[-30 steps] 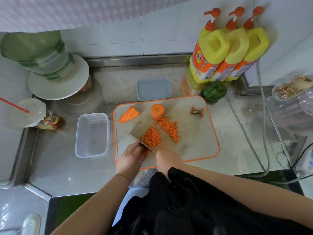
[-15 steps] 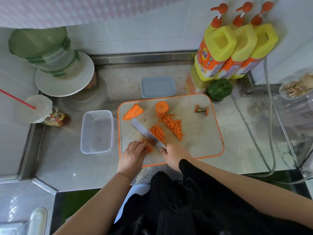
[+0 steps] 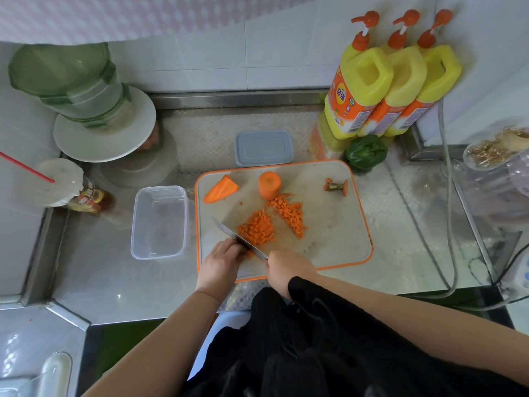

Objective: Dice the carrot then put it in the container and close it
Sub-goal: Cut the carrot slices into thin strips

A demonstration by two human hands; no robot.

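Diced orange carrot cubes (image 3: 257, 230) heaped mid-board on orange-rimmed white cutting board (image 3: 337, 247), right hand (image 3: 289, 267) wrapped round steel knife (image 3: 240, 239), left hand (image 3: 220, 262) pinching a remnant for slicing; clear rectangular plastic container (image 3: 159, 222) waits beside board's left edge, grey lid (image 3: 263, 149) behind.
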